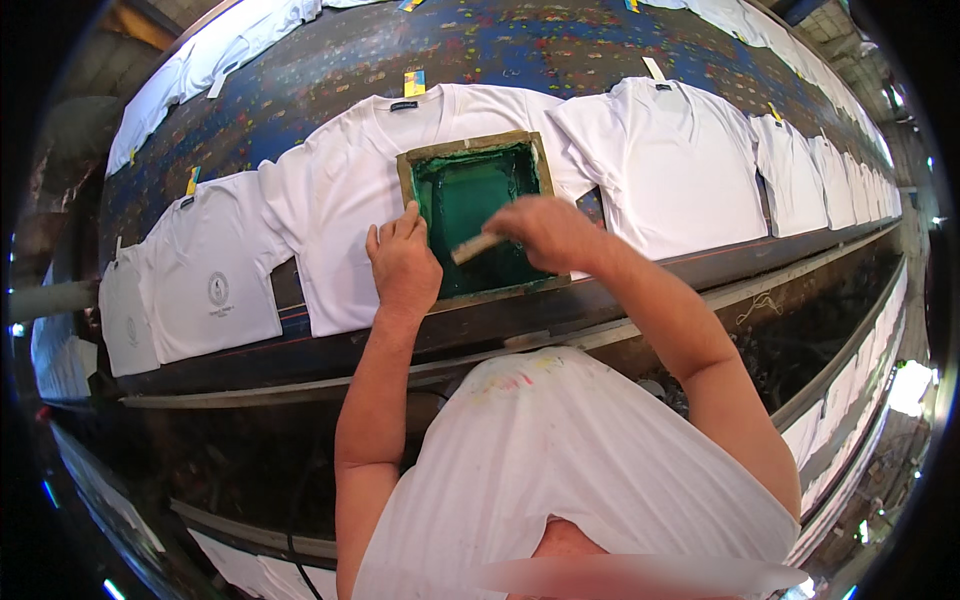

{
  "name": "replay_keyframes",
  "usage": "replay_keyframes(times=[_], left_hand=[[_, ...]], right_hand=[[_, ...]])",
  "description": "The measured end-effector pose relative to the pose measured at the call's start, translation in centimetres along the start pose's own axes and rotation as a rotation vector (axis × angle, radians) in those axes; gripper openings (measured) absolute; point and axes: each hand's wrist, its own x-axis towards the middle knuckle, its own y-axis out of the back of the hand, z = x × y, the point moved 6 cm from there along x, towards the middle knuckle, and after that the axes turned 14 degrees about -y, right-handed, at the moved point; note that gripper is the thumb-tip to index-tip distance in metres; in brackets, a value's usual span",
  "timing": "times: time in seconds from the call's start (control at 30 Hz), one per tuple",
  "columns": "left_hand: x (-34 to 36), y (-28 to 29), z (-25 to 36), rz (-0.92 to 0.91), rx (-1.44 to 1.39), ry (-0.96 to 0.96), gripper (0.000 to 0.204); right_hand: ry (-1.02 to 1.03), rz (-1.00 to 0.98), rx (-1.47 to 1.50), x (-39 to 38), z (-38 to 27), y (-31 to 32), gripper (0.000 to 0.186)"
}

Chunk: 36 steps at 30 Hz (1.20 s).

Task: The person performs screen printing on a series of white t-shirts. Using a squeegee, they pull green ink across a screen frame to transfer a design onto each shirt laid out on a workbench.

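Observation:
A wooden-framed printing screen (470,146) with green mesh lies on a white V-neck T-shirt (345,215) in front of me. Its frame is worn, and dark green ink or residue lines the inner edges. My left hand (408,265) grips the screen's left side, fingers bent over the wood. Inside the frame, low over the mesh, my right hand (552,235) is closed around a squeegee (475,248). Only the squeegee's pale wooden end shows; its blade is hidden, and slight motion blur covers that hand.
A long, paint-speckled table (480,50) carries rows of white T-shirts. The shirt on the left (215,265) bears a small dark round print; the one on the right (680,165) looks plain. A wooden rail (250,398) runs along the near side. Coloured tags (415,82) stick up behind the collars.

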Motion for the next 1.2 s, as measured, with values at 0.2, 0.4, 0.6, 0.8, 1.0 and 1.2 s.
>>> replay_keyframes(times=[0.2, 0.4, 0.6, 0.8, 1.0, 1.2], left_hand=[[-0.6, 0.0, 0.8, 0.102, 0.108, 0.047, 0.037], [-1.6, -1.0, 0.8, 0.229, -0.037, 0.120, 0.040], [-2.1, -2.1, -0.1, 0.329, -0.160, 0.089, 0.045], [-2.3, -2.2, -0.4, 0.397, -0.269, 0.067, 0.049], [-2.5, -2.1, -0.4, 0.381, -0.318, 0.079, 0.051], [-2.6, -1.4, 0.4, 0.382, -0.299, -0.010, 0.043]], right_hand=[[-0.120, 0.271, -0.043, 6.8, 3.4, 1.9, 0.048], [-0.049, 0.232, -0.043, 2.6, 0.8, -0.2, 0.055], [-0.055, 0.155, -0.043, -3.7, -3.0, -2.6, 0.062], [-0.070, 0.173, -0.083, -6.9, -4.9, -4.3, 0.059], [-0.038, 0.219, 0.078, -8.4, -4.5, -3.9, 0.050], [-0.325, 0.727, 0.267, -10.1, 1.6, -1.2, 0.062]])
